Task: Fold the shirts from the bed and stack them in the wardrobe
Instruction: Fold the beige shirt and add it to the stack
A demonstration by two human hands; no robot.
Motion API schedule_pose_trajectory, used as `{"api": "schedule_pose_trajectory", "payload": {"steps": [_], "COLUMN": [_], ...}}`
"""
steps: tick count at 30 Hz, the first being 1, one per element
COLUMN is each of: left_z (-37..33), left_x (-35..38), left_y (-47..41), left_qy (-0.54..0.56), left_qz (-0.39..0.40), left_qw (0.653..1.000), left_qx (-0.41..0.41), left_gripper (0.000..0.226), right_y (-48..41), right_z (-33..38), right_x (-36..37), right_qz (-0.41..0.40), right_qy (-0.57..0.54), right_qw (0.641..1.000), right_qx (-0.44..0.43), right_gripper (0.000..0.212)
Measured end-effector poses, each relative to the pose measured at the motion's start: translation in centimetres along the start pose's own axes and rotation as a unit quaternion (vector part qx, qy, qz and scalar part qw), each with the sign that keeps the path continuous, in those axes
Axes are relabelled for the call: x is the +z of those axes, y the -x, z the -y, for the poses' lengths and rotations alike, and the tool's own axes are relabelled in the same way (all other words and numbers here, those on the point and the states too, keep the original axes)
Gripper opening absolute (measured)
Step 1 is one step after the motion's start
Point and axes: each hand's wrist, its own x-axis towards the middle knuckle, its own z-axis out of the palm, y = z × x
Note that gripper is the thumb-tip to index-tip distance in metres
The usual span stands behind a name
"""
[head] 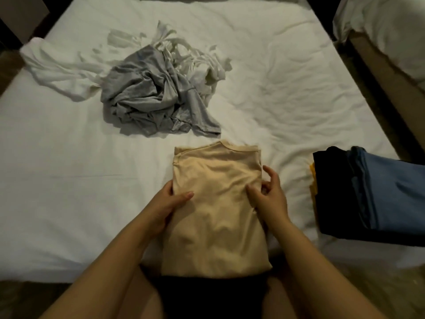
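On the bed (69,180), the left hand (169,203) and right hand (271,199) gripped the tan shirt (216,215); a gray shirt (149,97) lay at eleven o'clock.

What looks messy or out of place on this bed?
A crumpled grey shirt and tangled white garments lie heaped, unfolded, on the white sheet beyond the beige shirt; the folded black and blue stack at right looks tidy.

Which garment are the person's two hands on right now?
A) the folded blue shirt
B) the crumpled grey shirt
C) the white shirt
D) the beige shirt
D: the left hand and the right hand hold the side edges of the partly folded beige fabric shirt, while the crumpled grey shirt and the folded blue shirt lie apart from both hands.
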Motion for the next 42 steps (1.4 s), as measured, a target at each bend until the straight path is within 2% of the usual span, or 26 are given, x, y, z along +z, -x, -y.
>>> {"api": "schedule_pose_trajectory", "payload": {"steps": [3, 5, 8, 14, 16, 18, 20, 24, 28, 32, 40, 42], "left_z": [1.4, 1.6, 1.5, 3.2, 4.7, 6.4, 7.7, 8.3, 8.5, 8.8, 9.2, 9.7], "left_x": [0.5, 0.6, 0.6, 0.4, 0.2, 0.2, 0.0, 0.1, 0.5, -0.1, 0.1, 0.4], "left_y": [0.8, 0.6, 0.1, 2.7, 4.1, 5.8, 6.8, 7.9, 8.9, 9.9, 13.1, 13.7], "left_qy": [-0.105, -0.124, -0.125, -0.191, -0.253, -0.301, -0.296, -0.255, -0.259, -0.233, -0.136, -0.088], "left_qz": [-0.066, -0.084, -0.076, -0.099, -0.118, -0.133, -0.14, -0.145, -0.17, -0.148, -0.139, -0.127], "left_qw": [0.99, 0.984, 0.984, 0.972, 0.958, 0.943, 0.943, 0.954, 0.95, 0.961, 0.981, 0.988], "left_qx": [0.067, 0.095, 0.1, 0.089, 0.07, 0.05, 0.052, 0.055, 0.036, 0.002, 0.014, -0.014], "left_gripper": [0.054, 0.057, 0.066, 0.088, 0.093, 0.086, 0.078, 0.068, 0.05, 0.032, 0.026, 0.022], "right_y": [2.1, 2.0, 1.1, 4.1, 6.1, 8.2, 9.3, 10.1, 11.6, 12.7, 14.9, 15.8], "right_z": [-0.7, -0.5, 0.1, -0.1, -0.8, -1.3, -1.4, -1.6, -2.5, -3.4, -4.5, -4.5], "right_x": [-0.6, -0.8, -0.8, -1.3, -1.8, -1.9, -1.7, -1.2, -1.4, -2.3, -3.4, -3.4], "right_qz": [0.044, 0.046, 0.03, 0.055, 0.087, 0.123, 0.114, 0.071, 0.083, 0.073, 0.061, 0.065], "right_qy": [0.068, 0.071, 0.054, 0.044, 0.108, 0.203, 0.231, 0.175, 0.188, 0.153, 0.039, 0.028], "right_qw": [0.996, 0.996, 0.998, 0.996, 0.988, 0.969, 0.963, 0.977, 0.972, 0.978, 0.991, 0.991], "right_qx": [-0.025, -0.014, 0.017, 0.061, 0.072, 0.072, 0.076, 0.103, 0.115, 0.12, 0.113, 0.113], "right_gripper": [0.067, 0.065, 0.064, 0.062, 0.073, 0.085, 0.084, 0.067, 0.046, 0.033, 0.03, 0.03]}}
